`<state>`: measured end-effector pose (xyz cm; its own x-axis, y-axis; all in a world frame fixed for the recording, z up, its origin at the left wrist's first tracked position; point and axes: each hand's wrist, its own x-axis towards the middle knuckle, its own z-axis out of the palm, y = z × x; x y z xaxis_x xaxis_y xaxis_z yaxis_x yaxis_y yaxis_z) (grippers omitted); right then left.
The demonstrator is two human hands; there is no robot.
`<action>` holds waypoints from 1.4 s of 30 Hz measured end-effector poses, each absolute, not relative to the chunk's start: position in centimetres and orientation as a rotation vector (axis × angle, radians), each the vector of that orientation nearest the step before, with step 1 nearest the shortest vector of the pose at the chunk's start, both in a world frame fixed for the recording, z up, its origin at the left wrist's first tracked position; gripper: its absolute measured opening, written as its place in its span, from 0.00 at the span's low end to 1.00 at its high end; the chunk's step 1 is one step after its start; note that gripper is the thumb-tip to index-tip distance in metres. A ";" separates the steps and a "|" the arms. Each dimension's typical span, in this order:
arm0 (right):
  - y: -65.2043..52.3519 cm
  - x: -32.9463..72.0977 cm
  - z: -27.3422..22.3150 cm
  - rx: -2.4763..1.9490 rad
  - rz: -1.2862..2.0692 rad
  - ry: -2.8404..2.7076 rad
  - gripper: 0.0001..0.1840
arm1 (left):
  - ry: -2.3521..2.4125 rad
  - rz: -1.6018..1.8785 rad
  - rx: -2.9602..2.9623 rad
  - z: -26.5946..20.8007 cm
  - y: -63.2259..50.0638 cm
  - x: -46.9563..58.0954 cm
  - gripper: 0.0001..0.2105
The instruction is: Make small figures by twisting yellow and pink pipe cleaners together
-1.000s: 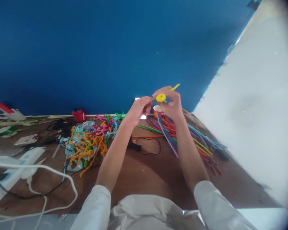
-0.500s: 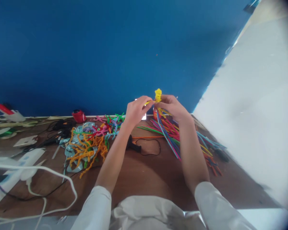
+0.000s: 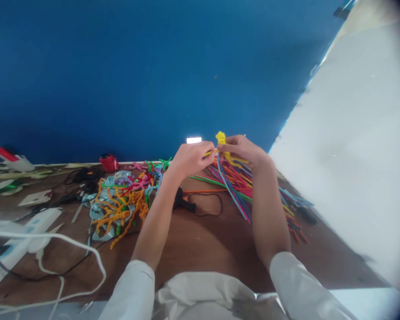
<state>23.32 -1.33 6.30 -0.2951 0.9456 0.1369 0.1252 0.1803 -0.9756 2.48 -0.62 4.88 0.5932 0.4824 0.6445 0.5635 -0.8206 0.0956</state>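
At twelve o'clock above the table (image 3: 200, 249), an upright yellow coil (image 3: 221, 138) is pinched by the fingers of the right hand (image 3: 245, 150), while a yellow strand (image 3: 207, 154) at its eight o'clock is grasped by the left hand (image 3: 193, 160). The coil is best steadied lightly, the strand guided with even tension.
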 end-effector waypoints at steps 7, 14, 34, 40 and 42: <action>-0.9 23.1 5.8 -0.996 1.161 -1.617 0.15 | -1.021 -1.199 -2.588 4.6 -0.7 3.2 0.10; -1.0 22.2 5.7 -0.880 0.829 -1.776 0.14 | -1.612 -2.305 -2.873 3.7 0.4 5.5 0.12; 0.3 20.9 4.9 -0.889 0.507 -1.617 0.12 | -1.326 -2.118 -2.579 3.7 0.3 4.8 0.05; 0.5 22.1 5.1 -0.854 0.974 -1.396 0.13 | -0.982 -1.422 -2.379 3.4 0.3 4.0 0.12; 0.6 22.5 5.0 -0.829 1.073 -1.350 0.13 | -0.932 -1.329 -2.360 3.2 0.4 4.2 0.14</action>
<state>22.49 0.62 5.02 -0.0855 0.9367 0.3396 -0.1195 0.3288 -0.9368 4.18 0.44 3.22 0.3698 0.3992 0.8390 0.6532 -0.7539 0.0707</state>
